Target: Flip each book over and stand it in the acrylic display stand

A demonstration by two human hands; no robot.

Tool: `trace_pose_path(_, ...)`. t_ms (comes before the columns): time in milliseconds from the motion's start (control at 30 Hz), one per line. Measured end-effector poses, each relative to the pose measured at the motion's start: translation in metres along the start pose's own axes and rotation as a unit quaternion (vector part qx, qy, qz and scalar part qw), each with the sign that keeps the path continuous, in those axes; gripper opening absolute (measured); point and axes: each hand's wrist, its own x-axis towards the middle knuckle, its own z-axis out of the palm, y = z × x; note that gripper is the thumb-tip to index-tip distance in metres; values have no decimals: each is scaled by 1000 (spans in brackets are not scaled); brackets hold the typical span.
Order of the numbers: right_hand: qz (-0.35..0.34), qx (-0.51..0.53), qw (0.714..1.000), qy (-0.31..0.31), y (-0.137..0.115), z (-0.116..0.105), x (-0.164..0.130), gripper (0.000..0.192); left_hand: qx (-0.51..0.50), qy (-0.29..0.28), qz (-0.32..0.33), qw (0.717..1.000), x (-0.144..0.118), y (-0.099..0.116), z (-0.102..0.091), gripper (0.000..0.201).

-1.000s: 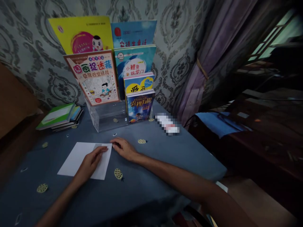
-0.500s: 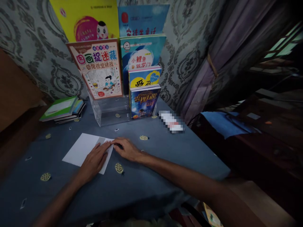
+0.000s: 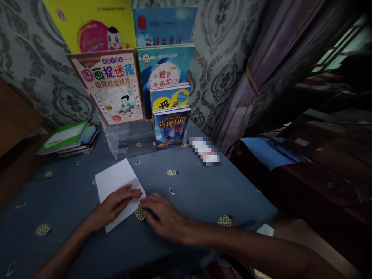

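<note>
A white sheet of paper (image 3: 114, 179) lies on the blue-grey tablecloth (image 3: 188, 190), turned at an angle, with a grey folded strip near its right edge. My left hand (image 3: 113, 205) presses flat on the lower right part of the sheet, fingers pointing right. Beside it, my right hand (image 3: 164, 219) rests palm down on the cloth, its fingertips at the paper's right edge and close to the left hand's fingertips. Neither hand grips anything.
A clear acrylic stand (image 3: 128, 137) at the back holds several children's books (image 3: 112, 89). A stack of thin books (image 3: 68, 138) lies at the left. A blurred small item (image 3: 205, 152) sits right of the stand. The table's right edge drops off toward dark furniture (image 3: 305, 162).
The sheet has been turned and pulled nearer to me. Both hands moved toward me with it, the right hand shifting down beside the paper's edge. The view shifted slightly.
</note>
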Motion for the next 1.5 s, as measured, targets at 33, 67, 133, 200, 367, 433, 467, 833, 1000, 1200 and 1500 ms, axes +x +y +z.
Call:
trace_pose_path(33,1,4,1000,3,0,-1,0,23,30,16,4,999,0,-1,3,36)
trace_pose_path(67,0,8,1000,7,-1,-1,0,23,68,32,8,997,-1,-2,7,36)
trace_pose_path(133,-6,18,1000,20,1,-1,-1,23,153,58,10,986,-1,-4,15,38)
trace_pose_path(200,-16,28,999,34,5,2,-4,24,228,78,7,971,-1,-7,20,40)
trace_pose_path(367,-44,8,998,47,23,6,-4,27,317,94,1,944,0,-11,22,47)
trace_pose_path(433,-36,-12,999,34,25,3,3,27,323,90,5,942,1,-11,19,48)
trace_pose_path(467,-28,-23,999,25,23,1,7,26,321,88,8,943,0,-11,18,48)
trace_pose_path(833,-112,-159,979,-68,20,-4,55,16,231,63,21,971,-1,-10,2,44)
trace_pose_path(1000,-145,-168,973,-56,26,5,58,18,221,41,17,974,4,-14,-7,41)
trace_pose_path(1200,-144,-150,977,-52,29,6,56,20,244,46,-10,969,26,-38,-17,45)
trace_pose_path(1500,-139,-122,982,-47,30,5,56,19,263,60,-45,962,52,-65,-26,45)
